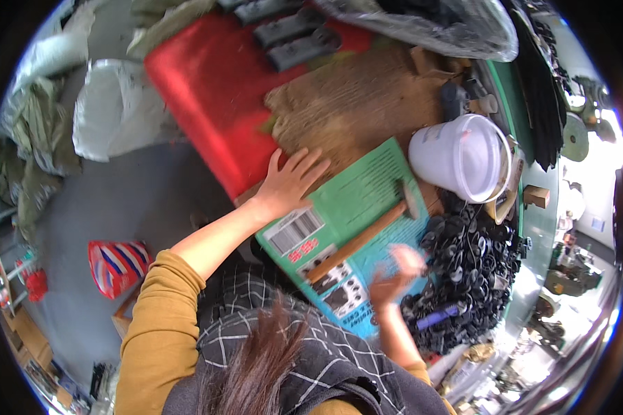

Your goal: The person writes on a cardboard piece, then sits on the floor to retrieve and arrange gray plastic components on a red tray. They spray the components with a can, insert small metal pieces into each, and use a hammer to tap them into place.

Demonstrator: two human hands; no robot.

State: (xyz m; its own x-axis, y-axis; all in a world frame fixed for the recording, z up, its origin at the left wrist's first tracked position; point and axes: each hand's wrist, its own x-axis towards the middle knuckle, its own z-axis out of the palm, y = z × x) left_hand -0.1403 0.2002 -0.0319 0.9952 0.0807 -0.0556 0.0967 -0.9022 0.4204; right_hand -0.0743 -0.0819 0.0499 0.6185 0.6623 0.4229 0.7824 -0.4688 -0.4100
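Note:
My left hand (294,181) has its fingers spread over the edge of a worn wooden board (353,97) and the corner of a green and blue printed cardboard sheet (374,173). Nothing shows in its grasp. Across the cardboard lies a hammer (356,241) with a wooden handle, its metal head toward the white bucket (439,155). My right hand (396,277) hovers or rests over the blue part of the cardboard, beside the pile of small black parts (471,256). Motion smears its fingers, so whether it holds anything is unclear.
A red sheet (214,104) covers the table's left part, with several dark grey moulded pieces (301,45) at its far end. Clear plastic bagging (436,31) lies at the back. A purple object (439,315) sits among the black parts. A striped bag (118,268) stands on the floor.

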